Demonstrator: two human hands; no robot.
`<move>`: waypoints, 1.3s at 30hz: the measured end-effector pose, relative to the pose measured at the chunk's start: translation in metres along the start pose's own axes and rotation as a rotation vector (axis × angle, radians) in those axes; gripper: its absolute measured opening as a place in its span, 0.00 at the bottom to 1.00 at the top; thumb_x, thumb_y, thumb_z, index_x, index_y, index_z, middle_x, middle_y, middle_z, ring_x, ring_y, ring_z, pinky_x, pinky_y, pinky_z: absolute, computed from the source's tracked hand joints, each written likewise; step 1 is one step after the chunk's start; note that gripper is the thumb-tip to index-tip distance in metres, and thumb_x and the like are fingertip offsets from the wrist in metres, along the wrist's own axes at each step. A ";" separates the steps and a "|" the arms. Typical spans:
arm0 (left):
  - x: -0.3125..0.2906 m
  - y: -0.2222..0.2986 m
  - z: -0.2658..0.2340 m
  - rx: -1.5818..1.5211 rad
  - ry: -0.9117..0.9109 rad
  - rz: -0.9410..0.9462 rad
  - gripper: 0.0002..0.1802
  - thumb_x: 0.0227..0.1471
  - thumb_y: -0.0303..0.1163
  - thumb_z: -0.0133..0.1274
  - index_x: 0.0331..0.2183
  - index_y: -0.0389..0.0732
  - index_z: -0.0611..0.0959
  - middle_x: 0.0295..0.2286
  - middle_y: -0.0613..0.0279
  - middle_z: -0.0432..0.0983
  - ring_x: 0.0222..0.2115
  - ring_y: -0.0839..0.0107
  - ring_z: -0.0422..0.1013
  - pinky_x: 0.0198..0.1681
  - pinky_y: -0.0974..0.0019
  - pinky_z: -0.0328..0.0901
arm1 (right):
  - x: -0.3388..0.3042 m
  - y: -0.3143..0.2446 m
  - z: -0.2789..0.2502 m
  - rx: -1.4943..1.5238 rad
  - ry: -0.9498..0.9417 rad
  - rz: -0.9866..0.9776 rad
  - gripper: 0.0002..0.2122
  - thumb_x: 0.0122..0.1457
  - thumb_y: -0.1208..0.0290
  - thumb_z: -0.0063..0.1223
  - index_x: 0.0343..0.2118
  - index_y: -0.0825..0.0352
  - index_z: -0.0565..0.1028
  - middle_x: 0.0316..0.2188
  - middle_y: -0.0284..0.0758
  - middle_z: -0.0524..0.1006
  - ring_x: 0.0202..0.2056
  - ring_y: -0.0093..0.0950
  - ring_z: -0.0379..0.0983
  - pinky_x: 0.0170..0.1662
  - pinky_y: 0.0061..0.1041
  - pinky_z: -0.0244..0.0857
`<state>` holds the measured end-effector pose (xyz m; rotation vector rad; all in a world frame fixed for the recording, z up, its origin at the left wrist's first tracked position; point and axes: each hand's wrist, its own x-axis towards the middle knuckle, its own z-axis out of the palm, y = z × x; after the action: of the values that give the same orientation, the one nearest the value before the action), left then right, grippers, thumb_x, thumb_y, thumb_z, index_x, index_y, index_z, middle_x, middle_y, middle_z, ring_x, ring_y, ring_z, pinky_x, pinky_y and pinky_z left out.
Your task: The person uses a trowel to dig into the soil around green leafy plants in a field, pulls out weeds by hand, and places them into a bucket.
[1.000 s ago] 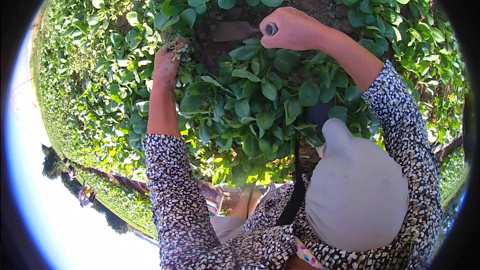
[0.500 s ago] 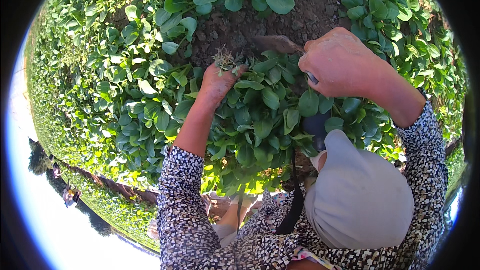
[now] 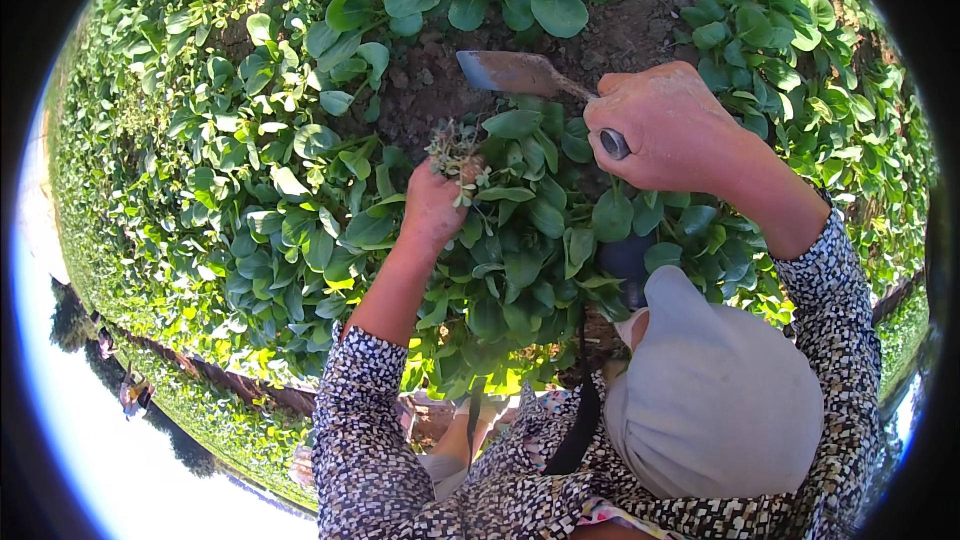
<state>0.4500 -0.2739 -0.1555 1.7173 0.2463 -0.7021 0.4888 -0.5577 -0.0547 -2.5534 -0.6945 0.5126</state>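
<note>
A: Weeds [image 3: 455, 148] are clamped in the left hand [image 3: 432, 208], now lower, near centre.
B: Right hand [image 3: 665, 130] has come down at 1 o'clock, closed around the trowel [image 3: 510, 72], blade over bare soil [image 3: 430, 90].

I count two hands: my left hand [image 3: 432, 208] and my right hand [image 3: 668, 130]. One trowel [image 3: 515, 72], one small tuft of pulled weeds [image 3: 457, 148], one grey cloth bag [image 3: 715, 395]. The leafy green plants [image 3: 290, 180] are too many to count.
</note>
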 end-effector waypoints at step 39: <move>0.101 0.037 -0.023 -0.703 0.253 -0.091 0.12 0.51 0.31 0.58 0.37 0.36 0.78 0.29 0.60 0.77 0.28 0.67 0.73 0.31 0.64 0.71 | -0.003 0.073 0.050 1.389 -0.046 0.549 0.15 0.54 0.66 0.55 0.17 0.68 0.66 0.13 0.22 0.62 0.18 0.16 0.55 0.23 0.21 0.51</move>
<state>0.5565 -0.2822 -0.1808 1.1158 0.6669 -0.3881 0.4919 -0.6005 -0.1325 -1.3320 0.3549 0.8246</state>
